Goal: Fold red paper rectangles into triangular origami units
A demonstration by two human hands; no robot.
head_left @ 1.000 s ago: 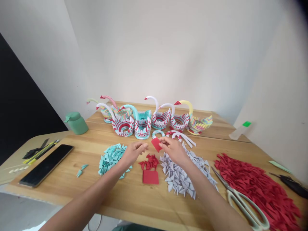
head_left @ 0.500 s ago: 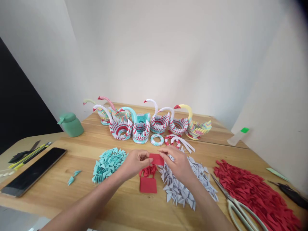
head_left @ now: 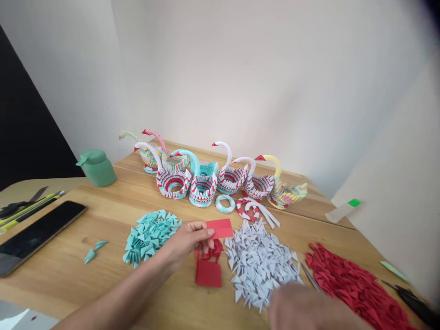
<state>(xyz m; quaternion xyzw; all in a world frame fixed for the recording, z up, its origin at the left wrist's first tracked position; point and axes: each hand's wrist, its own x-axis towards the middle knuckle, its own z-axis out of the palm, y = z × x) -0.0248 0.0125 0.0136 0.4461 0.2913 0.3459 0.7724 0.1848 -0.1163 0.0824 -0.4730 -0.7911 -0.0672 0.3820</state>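
Observation:
Between thumb and fingers, my left hand [head_left: 196,236] pinches a small red paper rectangle [head_left: 222,228] above the table. Just below it lie a stack of red paper [head_left: 208,273] and a few folded red pieces [head_left: 215,250]. My right hand [head_left: 295,305] is low at the right, smeared by motion, by the near edge of a heap of pale grey-white folded paper triangles [head_left: 263,261]. Its fingers cannot be made out. Partly hidden behind that hand and forearm are the scissors [head_left: 311,277], with only the blade showing beside a heap of red folded pieces [head_left: 354,279].
Folded-paper swans [head_left: 202,188] stand in a group at the back, with a small paper ring [head_left: 225,203] in front. Turquoise triangles [head_left: 153,236] are heaped left of centre. A phone [head_left: 41,233] and a green lidded container [head_left: 98,168] sit at the left, a black-handled tool [head_left: 414,305] far right.
My right hand has let go of the red paper rectangle and swung down to the right toward the scissors. My left hand still holds the paper. The view has shifted slightly.

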